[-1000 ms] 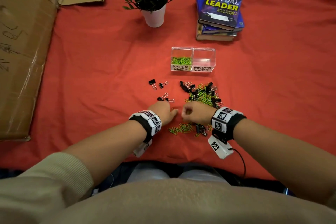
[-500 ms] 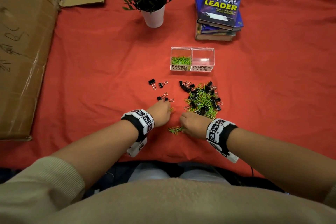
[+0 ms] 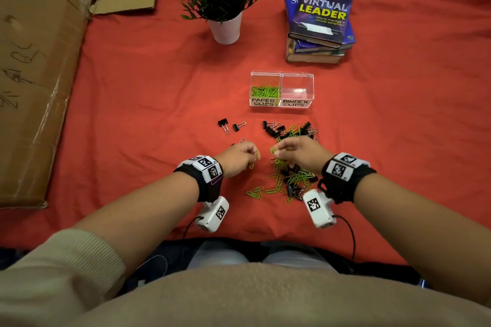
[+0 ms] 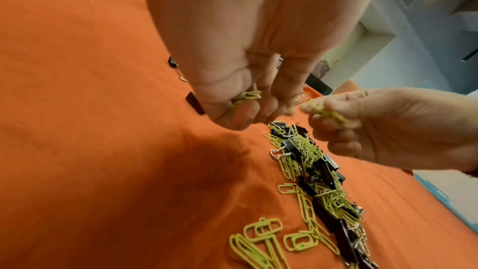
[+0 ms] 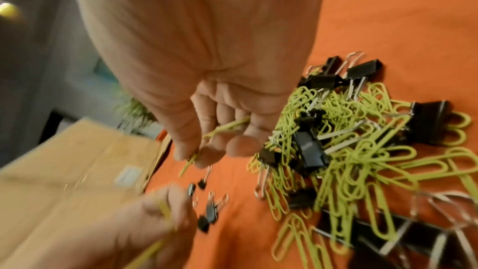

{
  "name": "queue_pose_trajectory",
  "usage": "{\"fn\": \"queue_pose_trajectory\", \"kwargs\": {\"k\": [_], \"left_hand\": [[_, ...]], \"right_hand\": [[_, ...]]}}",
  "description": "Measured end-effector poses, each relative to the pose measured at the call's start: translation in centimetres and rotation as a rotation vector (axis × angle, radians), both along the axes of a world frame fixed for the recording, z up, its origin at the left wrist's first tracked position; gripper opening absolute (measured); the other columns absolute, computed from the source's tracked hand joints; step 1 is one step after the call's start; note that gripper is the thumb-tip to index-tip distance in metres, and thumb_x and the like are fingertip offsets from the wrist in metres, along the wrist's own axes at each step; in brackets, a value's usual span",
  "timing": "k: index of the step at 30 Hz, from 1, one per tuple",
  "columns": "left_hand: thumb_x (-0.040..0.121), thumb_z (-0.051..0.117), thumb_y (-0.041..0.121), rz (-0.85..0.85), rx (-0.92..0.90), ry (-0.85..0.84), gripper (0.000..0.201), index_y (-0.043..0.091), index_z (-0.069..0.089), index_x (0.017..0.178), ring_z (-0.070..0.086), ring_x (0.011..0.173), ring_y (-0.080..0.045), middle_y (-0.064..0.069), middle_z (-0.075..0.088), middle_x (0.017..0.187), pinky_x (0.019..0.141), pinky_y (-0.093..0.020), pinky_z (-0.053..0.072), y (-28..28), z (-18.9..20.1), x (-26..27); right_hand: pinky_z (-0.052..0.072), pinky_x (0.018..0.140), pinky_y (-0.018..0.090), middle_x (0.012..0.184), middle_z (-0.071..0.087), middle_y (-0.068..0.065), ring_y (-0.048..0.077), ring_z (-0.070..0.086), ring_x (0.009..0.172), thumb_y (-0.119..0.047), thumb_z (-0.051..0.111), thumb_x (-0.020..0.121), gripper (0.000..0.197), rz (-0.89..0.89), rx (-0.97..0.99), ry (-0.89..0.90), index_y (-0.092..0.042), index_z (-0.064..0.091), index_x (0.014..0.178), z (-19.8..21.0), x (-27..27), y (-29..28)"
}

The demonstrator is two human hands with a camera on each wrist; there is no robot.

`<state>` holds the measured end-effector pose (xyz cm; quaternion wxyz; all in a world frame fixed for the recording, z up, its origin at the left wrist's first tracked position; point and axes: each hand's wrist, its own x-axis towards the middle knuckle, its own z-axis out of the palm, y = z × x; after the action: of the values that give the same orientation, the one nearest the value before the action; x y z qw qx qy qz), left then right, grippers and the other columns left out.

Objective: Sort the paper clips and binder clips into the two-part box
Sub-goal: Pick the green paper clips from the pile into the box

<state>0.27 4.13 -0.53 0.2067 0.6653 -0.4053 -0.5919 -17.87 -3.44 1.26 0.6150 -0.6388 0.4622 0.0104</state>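
Observation:
A clear two-part box (image 3: 281, 73) stands beyond the pile; its left part, labelled PAPER CLIPS, holds green paper clips (image 3: 265, 91), and its right part, labelled BINDER CLIPS, looks bare. A mixed pile of green paper clips and black binder clips (image 3: 289, 175) lies on the red cloth. My left hand (image 3: 240, 155) hovers left of the pile and pinches green paper clips (image 4: 245, 96). My right hand (image 3: 295, 150) is raised over the pile and also pinches green paper clips (image 5: 222, 130). Loose binder clips (image 3: 231, 126) lie to the left.
A potted plant (image 3: 221, 0) and a stack of books (image 3: 318, 24) stand behind the box. Flattened cardboard (image 3: 34, 74) covers the left side. The red cloth (image 3: 146, 103) lies open between the cardboard and the clips.
Both hands have lifted off the cloth from the near edge of the pile, each now holding paper clips. The right hand moved forward over the pile.

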Motion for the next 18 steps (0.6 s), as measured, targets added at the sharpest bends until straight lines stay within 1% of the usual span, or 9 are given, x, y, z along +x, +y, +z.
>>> {"fn": "queue_pose_trajectory", "kwargs": {"k": [2,4,7,9,10,12,14,16,18], "left_hand": [[0.088,0.040,-0.005,0.002,0.045,0.021,0.031,0.016,0.048,0.066,0.039,0.044,-0.010,-0.001,0.047,0.062,0.037,-0.013,0.031,0.1,0.0,-0.2],[0.083,0.033,-0.006,0.033,0.091,0.082,0.031,0.012,0.047,0.062,0.040,0.042,-0.013,-0.006,0.045,0.059,0.037,-0.014,0.034,0.2,0.0,-0.4],[0.078,0.025,-0.009,0.100,0.128,0.207,0.030,0.006,0.044,0.061,0.047,0.037,-0.015,-0.013,0.049,0.057,0.036,-0.017,0.039,0.3,0.1,-0.9],[0.078,0.023,-0.007,0.130,0.159,0.254,0.029,0.005,0.044,0.062,0.048,0.035,-0.016,-0.012,0.052,0.052,0.037,-0.018,0.039,0.1,0.2,-1.1],[0.079,0.025,-0.001,0.132,0.186,0.253,0.026,0.005,0.044,0.062,0.048,0.035,-0.016,-0.009,0.052,0.049,0.037,-0.017,0.038,0.0,0.3,-1.2],[0.079,0.034,0.022,0.083,0.213,0.151,0.027,0.009,0.044,0.058,0.045,0.036,-0.015,-0.004,0.051,0.047,0.038,-0.017,0.036,-0.2,0.3,-1.3],[0.088,0.044,0.035,0.002,0.152,-0.033,0.041,0.014,0.043,0.053,0.043,0.039,-0.015,-0.002,0.048,0.049,0.039,-0.017,0.034,-0.1,-0.1,-1.2],[0.095,0.048,0.030,-0.080,0.073,-0.129,0.046,0.016,0.044,0.052,0.042,0.040,-0.014,-0.003,0.049,0.050,0.037,-0.015,0.033,0.1,-0.7,-1.2],[0.097,0.046,0.023,-0.144,0.071,-0.137,0.039,0.016,0.047,0.059,0.044,0.043,-0.013,-0.003,0.051,0.055,0.038,-0.017,0.034,0.5,-0.9,-1.2]], "right_hand": [[0.047,0.059,0.025,0.077,0.063,-0.004,0.013,0.052,0.061,-0.009,0.058,0.090,0.010,-0.161,0.207,-0.120,-0.010,0.067,0.088,0.3,-0.3,-0.7],[0.046,0.055,0.024,0.077,0.056,0.003,0.015,0.050,0.062,-0.004,0.047,0.094,0.016,-0.297,0.408,-0.216,-0.005,0.062,0.088,0.4,-0.4,-0.9],[0.041,0.053,0.025,0.072,0.049,0.007,0.017,0.047,0.058,-0.006,0.033,0.091,0.024,-0.324,0.560,-0.265,-0.005,0.056,0.083,0.6,-0.2,-0.7],[0.038,0.052,0.027,0.068,0.049,0.007,0.016,0.047,0.055,-0.011,0.034,0.091,0.025,-0.278,0.561,-0.227,-0.006,0.054,0.077,0.4,0.0,-0.4],[0.037,0.051,0.027,0.066,0.050,0.006,0.016,0.047,0.053,-0.014,0.037,0.093,0.025,-0.231,0.514,-0.168,-0.007,0.054,0.075,0.2,0.2,-0.2],[0.037,0.048,0.024,0.063,0.050,0.002,0.014,0.046,0.051,-0.021,0.044,0.096,0.028,-0.044,0.280,0.015,-0.011,0.055,0.073,0.1,0.7,0.2],[0.037,0.050,0.021,0.067,0.052,-0.003,0.012,0.048,0.056,-0.021,0.043,0.097,0.025,0.207,-0.005,0.191,-0.012,0.060,0.080,0.0,1.0,0.5],[0.039,0.055,0.021,0.081,0.059,-0.002,0.014,0.053,0.069,-0.022,0.041,0.097,0.024,0.418,-0.222,0.285,-0.010,0.061,0.096,-0.2,0.9,0.9],[0.044,0.064,0.029,0.092,0.063,0.004,0.021,0.057,0.081,-0.031,0.048,0.094,0.024,0.602,-0.381,0.336,-0.012,0.058,0.105,-0.4,0.6,1.5]]}}
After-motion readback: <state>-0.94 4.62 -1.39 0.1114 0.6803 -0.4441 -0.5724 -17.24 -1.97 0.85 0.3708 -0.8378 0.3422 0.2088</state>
